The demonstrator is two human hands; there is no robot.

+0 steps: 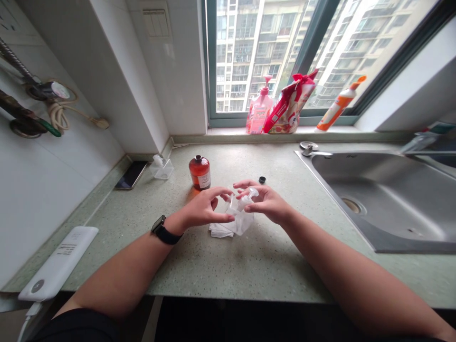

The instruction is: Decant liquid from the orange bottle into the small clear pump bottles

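A clear plastic pump bottle (242, 224) with a whitish pump head (249, 195) is on the counter between my hands. My left hand (204, 207), a dark watch on its wrist, curves around the bottle's left side with thumb and fingers apart. On the other side, my right hand (269, 203) has its fingers spread behind the pump head and its thumb close to the pump's collar; whether they touch it I cannot tell. A folded white tissue (221, 231) lies under my left thumb. Behind my left hand stands an uncapped amber bottle (200, 172) with a label.
A small black cap (262, 180) lies beyond my right hand. At the back left are another clear pump bottle (163, 168) and a phone (131, 175). A white power strip (60, 263) sits at left, a steel sink (392, 199) at right. Bottles and a red bag (290, 107) line the windowsill.
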